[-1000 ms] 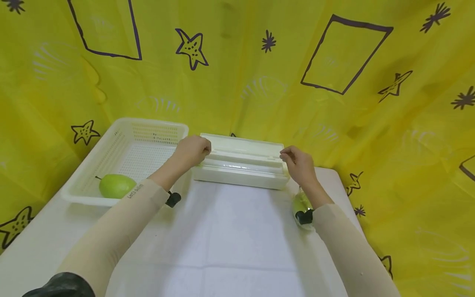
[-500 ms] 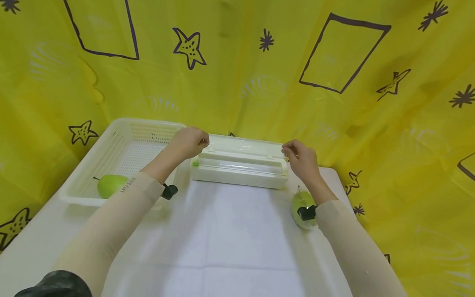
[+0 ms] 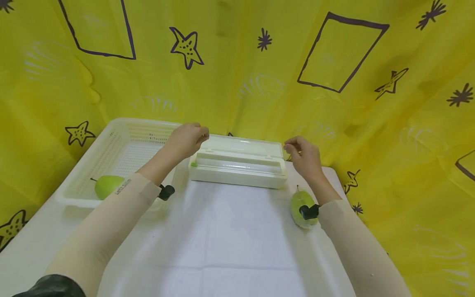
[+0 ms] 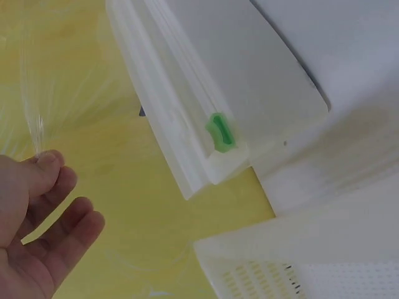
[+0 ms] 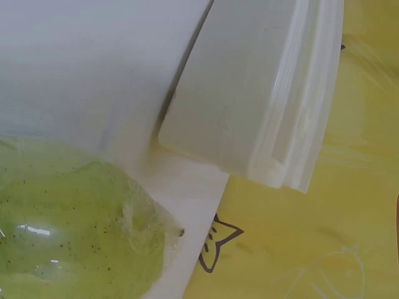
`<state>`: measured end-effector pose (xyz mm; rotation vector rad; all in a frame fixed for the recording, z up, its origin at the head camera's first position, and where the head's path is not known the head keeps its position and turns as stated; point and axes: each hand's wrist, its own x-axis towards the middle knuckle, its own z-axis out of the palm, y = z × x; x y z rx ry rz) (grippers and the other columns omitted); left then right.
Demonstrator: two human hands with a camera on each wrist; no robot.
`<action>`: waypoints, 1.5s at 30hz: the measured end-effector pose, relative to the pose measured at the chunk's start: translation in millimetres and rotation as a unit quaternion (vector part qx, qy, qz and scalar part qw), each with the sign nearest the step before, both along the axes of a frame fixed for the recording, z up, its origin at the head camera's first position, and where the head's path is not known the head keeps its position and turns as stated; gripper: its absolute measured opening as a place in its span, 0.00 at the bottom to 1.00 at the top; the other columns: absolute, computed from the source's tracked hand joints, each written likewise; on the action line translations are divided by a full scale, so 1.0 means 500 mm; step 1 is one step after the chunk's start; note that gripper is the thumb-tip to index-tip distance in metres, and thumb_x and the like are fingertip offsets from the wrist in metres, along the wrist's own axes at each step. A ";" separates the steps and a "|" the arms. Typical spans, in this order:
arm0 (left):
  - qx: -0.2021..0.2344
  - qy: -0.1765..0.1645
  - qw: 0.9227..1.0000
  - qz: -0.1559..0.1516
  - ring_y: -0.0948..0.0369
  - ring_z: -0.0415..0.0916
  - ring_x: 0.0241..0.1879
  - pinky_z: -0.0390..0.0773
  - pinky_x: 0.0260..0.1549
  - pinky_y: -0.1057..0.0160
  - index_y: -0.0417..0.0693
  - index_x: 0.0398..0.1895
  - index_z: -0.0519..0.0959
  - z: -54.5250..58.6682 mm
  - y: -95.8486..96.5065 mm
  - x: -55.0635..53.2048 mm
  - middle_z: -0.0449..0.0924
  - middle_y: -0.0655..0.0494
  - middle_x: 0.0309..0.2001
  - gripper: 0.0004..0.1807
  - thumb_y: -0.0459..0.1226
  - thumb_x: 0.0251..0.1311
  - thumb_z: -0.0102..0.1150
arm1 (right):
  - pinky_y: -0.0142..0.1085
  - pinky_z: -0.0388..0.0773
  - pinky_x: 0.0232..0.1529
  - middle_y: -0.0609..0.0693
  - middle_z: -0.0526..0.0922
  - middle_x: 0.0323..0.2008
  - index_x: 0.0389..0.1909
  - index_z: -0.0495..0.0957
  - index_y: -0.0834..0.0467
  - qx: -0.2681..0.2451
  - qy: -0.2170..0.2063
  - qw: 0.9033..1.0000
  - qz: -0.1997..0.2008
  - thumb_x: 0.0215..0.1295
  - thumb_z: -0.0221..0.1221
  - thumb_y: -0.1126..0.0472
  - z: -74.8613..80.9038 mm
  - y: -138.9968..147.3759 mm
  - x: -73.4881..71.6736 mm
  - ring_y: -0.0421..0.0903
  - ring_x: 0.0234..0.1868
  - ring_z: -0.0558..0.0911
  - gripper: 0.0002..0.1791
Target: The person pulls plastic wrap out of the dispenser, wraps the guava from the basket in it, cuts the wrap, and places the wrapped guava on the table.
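A white plastic wrap dispenser [image 3: 237,180] stands at the back of the table, its lid [image 3: 243,145] tipped back and the roll showing inside. My left hand [image 3: 187,140] is raised above its left end. In the left wrist view the thumb and forefinger pinch gathered clear plastic wrap [image 4: 38,134], which stretches upward. My right hand [image 3: 305,156] is raised beyond the right end, thumb and forefinger pinched together at the wrap's other side; the film is barely visible there. Below the right wrist lies a green pear [image 3: 299,201] covered in clear wrap.
A white perforated basket [image 3: 74,201] at the left holds another green pear [image 3: 106,186], partly behind the left sleeve. A green slider [image 4: 219,132] sits on the dispenser's left end. A yellow patterned curtain [image 3: 230,82] hangs right behind the table [image 3: 230,235].
Both hands have risen slightly and moved apart, away from the dispenser's ends. The green slider and more of the wrapped pear have come into sight. The dispenser stays in place.
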<state>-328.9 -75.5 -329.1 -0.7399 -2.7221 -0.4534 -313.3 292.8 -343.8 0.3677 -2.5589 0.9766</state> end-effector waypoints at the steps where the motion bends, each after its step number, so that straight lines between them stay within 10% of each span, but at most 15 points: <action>1: 0.002 0.003 1.000 0.000 0.46 0.82 0.41 0.82 0.43 0.52 0.42 0.45 0.84 0.001 0.000 0.001 0.83 0.45 0.41 0.08 0.33 0.69 0.57 | 0.24 0.74 0.34 0.56 0.86 0.39 0.44 0.80 0.61 -0.001 0.000 1.000 0.000 0.74 0.57 0.57 0.002 0.000 0.001 0.50 0.39 0.83 0.11; 45: 0.188 0.005 0.982 -0.014 0.53 0.82 0.41 0.81 0.44 0.54 0.45 0.41 0.85 0.054 0.001 0.022 0.86 0.50 0.41 0.05 0.33 0.68 0.60 | 0.19 0.74 0.36 0.56 0.86 0.40 0.45 0.80 0.63 -0.019 0.037 0.999 -0.015 0.74 0.56 0.58 0.078 0.012 0.020 0.50 0.39 0.83 0.11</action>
